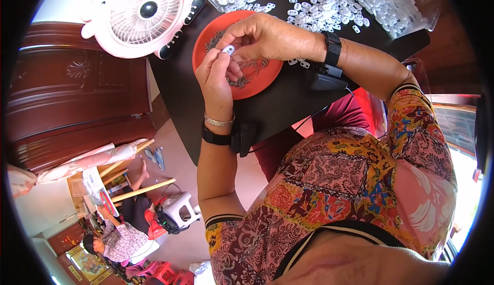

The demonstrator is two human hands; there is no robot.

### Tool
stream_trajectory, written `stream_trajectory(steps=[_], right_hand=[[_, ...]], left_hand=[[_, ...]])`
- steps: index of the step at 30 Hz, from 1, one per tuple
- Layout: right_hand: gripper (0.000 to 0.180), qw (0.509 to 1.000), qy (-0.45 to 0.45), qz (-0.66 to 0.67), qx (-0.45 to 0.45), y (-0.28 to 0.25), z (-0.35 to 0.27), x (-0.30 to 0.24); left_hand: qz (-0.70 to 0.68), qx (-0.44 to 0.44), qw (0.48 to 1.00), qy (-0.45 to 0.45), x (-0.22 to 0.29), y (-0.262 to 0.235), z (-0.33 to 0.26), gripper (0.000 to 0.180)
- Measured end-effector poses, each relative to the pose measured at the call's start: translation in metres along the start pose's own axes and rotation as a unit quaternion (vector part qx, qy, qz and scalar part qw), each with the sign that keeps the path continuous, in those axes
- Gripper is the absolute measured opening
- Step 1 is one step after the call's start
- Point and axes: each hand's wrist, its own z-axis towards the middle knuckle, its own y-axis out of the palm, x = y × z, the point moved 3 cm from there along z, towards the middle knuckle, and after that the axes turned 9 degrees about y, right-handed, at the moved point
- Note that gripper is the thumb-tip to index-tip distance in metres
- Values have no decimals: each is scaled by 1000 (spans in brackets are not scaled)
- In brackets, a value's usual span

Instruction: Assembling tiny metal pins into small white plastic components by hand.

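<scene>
My left hand (217, 82) pinches a small white oval plastic piece (229, 50) with two holes, between thumb and fingers. My right hand (270, 37) comes in from the other side, its fingers curled close against the same piece; whatever lies between its fingertips is hidden. Both hands are over a round orange-red basin (270, 82), which holds many small grey screw-like pieces (239, 83). More white plastic pieces (329, 10) of the same kind lie loose on the dark table beyond my right hand.
On the black table (278, 110), a clear bag or tray (401, 15) of white pieces stands at the far right. A pink-white fan (146, 15) is at the far left. Behind, left, a seated person (126, 238) is near a white stool (180, 210).
</scene>
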Motion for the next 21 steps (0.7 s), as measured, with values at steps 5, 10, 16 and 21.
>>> stream_trajectory(steps=[5,10,16,21], right_hand=[[31,1000,-11,0,10,2,0,0],[31,971,-83,-199,105,8,-5,-6],[24,962,-123,-221,105,8,-6,-1],[24,960,-135,-219,108,7,-8,-8]], left_hand=[[3,-9,1000,2,-3,-4,0,20],[-13,27,999,-14,-1,0,-1,20],[-15,0,1000,-14,-2,-1,0,23],[-9,1,1000,13,-2,-2,-1,24]])
